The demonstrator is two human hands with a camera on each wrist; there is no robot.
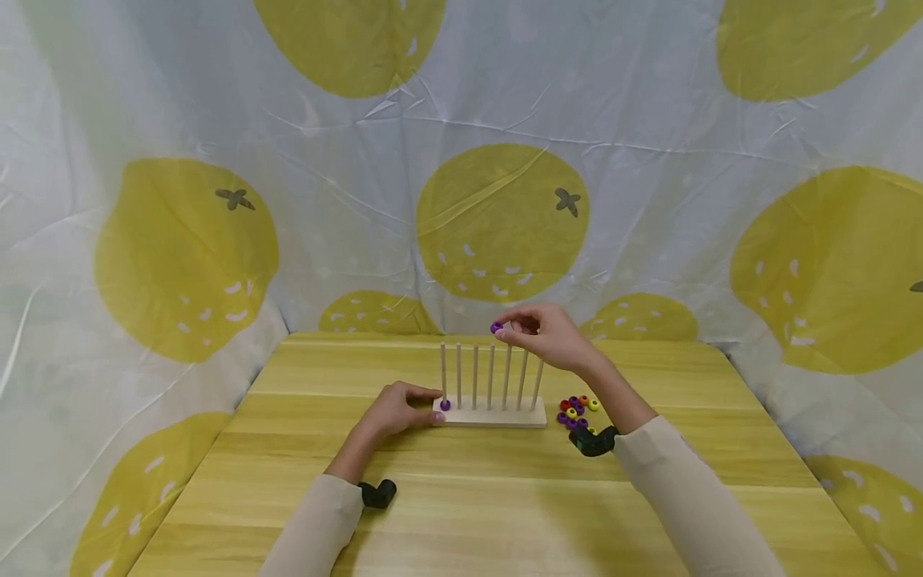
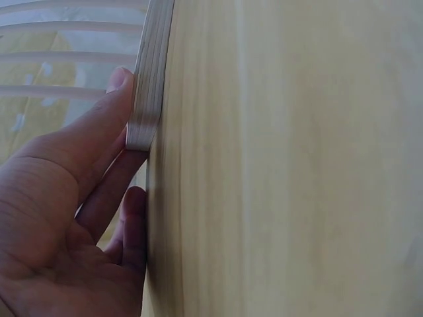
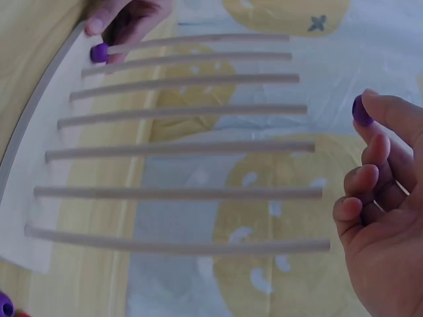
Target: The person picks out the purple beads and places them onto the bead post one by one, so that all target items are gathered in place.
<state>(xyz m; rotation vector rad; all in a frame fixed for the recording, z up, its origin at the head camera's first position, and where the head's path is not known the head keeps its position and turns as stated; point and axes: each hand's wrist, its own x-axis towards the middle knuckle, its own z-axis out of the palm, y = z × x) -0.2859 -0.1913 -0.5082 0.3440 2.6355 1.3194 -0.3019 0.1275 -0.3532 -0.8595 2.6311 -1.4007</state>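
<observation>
Cloth (image 1: 346, 240): we see pale, creased fabric printed with large yellow fruit, hung as a backdrop beyond the left hand (image 1: 397, 410) and the right hand (image 1: 550, 332); it hides whatever room lies behind.
Worktop (image 1: 461, 497): a yellowish, wood-grained surface banded from side to side, running beneath both hands; a soft shadow falls on the near side of the right hand.
Wooden stand (image 1: 497, 418): it sits on the worktop, its end at the left hand and its row of pegs (image 1: 475, 377) below the right hand. We judge the work to be at an early stage, with one of seven pegs filled and six bare.
Left hand: thumb and forefinger grip the end of the stand, thumb along the near edge, perhaps to steady it.
Right hand: raised over the pegs, thumb and forefinger pinching the held bead (image 1: 496, 328), the remaining fingers curled.
Loose beads (image 1: 572, 413): purple, red, orange and yellow, clustered below the right hand and to its right, unplaced; a black wrist device (image 1: 594, 442) partly covers them, so we cannot give their number.
Threaded bead (image 1: 445, 405): purple, at the foot of the peg nearest the left hand.
Held bead: purple, at the right hand's fingertips, just above the fourth peg from the left hand and not yet on it.
</observation>
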